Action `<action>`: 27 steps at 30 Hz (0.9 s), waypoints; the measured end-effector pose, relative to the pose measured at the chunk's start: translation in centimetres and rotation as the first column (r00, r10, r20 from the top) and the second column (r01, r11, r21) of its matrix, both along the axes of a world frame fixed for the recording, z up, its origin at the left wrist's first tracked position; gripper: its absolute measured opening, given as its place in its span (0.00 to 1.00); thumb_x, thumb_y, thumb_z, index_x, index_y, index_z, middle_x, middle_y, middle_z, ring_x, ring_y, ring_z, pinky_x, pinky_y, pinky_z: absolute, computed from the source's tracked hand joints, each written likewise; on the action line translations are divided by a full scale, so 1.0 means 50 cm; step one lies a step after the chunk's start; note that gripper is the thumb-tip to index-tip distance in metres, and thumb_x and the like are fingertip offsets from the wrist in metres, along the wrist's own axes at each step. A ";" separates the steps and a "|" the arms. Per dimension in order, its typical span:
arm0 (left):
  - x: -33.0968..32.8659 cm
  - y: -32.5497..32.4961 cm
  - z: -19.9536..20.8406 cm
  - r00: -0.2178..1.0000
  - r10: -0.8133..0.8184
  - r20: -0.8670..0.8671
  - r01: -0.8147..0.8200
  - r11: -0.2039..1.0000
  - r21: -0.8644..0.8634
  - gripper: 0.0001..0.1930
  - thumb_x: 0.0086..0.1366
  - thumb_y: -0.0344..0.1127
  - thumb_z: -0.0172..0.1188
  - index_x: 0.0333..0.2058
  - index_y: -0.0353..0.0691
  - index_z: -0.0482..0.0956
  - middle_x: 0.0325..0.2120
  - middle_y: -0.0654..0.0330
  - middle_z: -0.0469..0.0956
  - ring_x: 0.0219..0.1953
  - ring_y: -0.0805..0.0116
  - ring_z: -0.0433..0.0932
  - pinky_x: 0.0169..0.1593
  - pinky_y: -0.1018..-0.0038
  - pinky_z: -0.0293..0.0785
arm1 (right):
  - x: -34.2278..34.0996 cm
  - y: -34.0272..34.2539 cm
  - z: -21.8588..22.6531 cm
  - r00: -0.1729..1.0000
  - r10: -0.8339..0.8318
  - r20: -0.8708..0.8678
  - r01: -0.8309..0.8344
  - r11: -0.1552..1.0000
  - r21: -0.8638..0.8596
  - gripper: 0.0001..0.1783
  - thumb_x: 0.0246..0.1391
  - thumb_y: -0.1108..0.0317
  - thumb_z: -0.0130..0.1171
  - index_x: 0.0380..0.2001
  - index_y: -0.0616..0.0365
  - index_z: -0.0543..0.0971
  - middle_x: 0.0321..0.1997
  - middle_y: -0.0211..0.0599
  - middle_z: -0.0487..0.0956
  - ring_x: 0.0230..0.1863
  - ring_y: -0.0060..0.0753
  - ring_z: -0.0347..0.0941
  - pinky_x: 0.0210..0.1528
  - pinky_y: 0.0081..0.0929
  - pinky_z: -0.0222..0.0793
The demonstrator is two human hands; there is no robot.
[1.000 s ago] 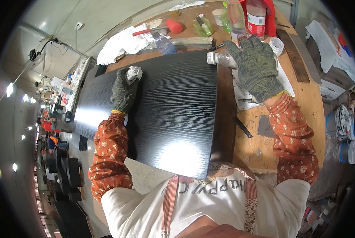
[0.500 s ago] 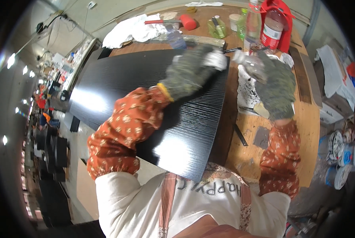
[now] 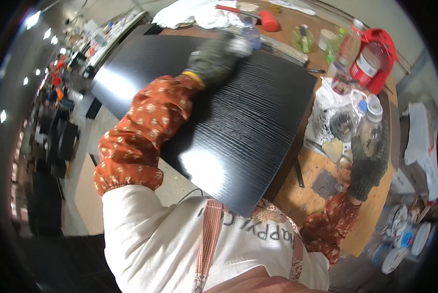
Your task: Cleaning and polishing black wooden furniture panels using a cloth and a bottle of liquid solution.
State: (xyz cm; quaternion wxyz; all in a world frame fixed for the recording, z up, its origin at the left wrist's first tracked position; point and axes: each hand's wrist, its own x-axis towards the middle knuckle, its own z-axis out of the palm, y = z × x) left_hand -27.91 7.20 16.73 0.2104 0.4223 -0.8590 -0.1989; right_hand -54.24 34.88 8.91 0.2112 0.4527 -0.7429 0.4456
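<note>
My left hand (image 3: 210,62), in a dark green knit glove, is closed on a wadded white cloth (image 3: 240,47). It presses the wad against the far part of a glossy black wood-grain panel (image 3: 258,107). My right hand (image 3: 369,168), gloved the same way, is wrapped round the lower part of a clear plastic bottle (image 3: 370,131) at the right of the table. Just left of that bottle, a round clear container (image 3: 342,123) sits on a black-stained white cloth (image 3: 321,108). Beside them lies a pale yellow sponge piece (image 3: 333,149).
Along the far edge are a red mallet (image 3: 269,21), a bluish plastic bottle (image 3: 251,35) and a white cloth heap (image 3: 194,13). Several bottles and a red container (image 3: 388,52) stand at the far right. A black strip (image 3: 298,173) and a dark square (image 3: 326,182) lie nearer.
My left hand has carried the cloth wad leftward over the panel, away from its right edge. My right hand has dropped nearer and rightward with the bottle, now upright. The view has shifted.
</note>
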 end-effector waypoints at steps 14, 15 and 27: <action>0.288 0.027 0.035 0.988 0.146 -0.055 -0.153 0.975 -0.162 0.24 0.58 0.50 0.62 0.46 0.42 0.71 0.38 0.50 0.78 0.42 0.52 0.77 0.47 0.61 0.72 | -0.068 -0.012 0.020 0.976 0.218 0.023 -0.219 0.974 0.051 0.41 0.33 0.61 0.75 0.53 0.59 0.69 0.51 0.38 0.74 0.51 0.34 0.71 0.56 0.31 0.64; 0.310 0.020 0.037 0.961 0.179 -0.212 -0.205 0.973 -0.109 0.23 0.58 0.48 0.63 0.45 0.41 0.70 0.37 0.48 0.78 0.41 0.54 0.78 0.45 0.62 0.72 | -0.055 -0.032 0.045 0.974 0.227 0.010 -0.227 0.968 0.107 0.49 0.27 0.57 0.78 0.56 0.59 0.66 0.53 0.41 0.72 0.53 0.38 0.70 0.58 0.35 0.64; 0.449 0.150 -0.069 0.881 0.139 -0.453 -0.248 0.950 -0.191 0.24 0.58 0.37 0.63 0.52 0.44 0.68 0.44 0.59 0.75 0.47 0.67 0.75 0.52 0.71 0.74 | 0.162 -0.132 0.203 0.729 0.677 0.100 -0.672 0.680 0.293 0.41 0.40 0.75 0.68 0.60 0.57 0.64 0.56 0.41 0.71 0.56 0.38 0.68 0.59 0.32 0.64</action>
